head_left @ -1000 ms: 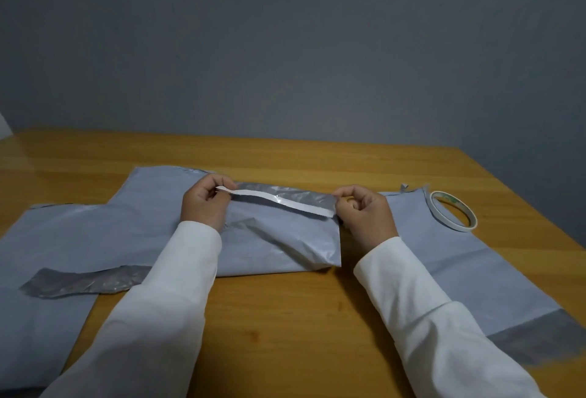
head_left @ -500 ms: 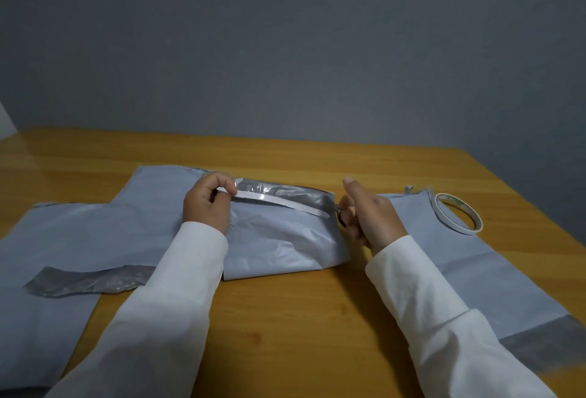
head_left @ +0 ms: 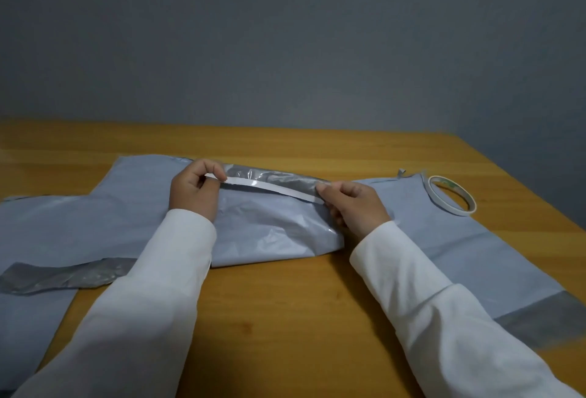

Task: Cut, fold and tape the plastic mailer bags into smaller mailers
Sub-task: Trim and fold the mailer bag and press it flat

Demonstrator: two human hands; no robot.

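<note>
White tape strip between both hands.

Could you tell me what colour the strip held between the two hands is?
White; the thin tape strip shows best in the head view.

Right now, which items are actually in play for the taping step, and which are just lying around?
In use:
- white tape strip, pinched at its ends by the left hand and right hand
- folded grey mailer under it

Lying about:
- tape roll, on the right-hand bag
- dark grey offcut strip, on the left
- flat mailer bag, right
- wooden table
</note>
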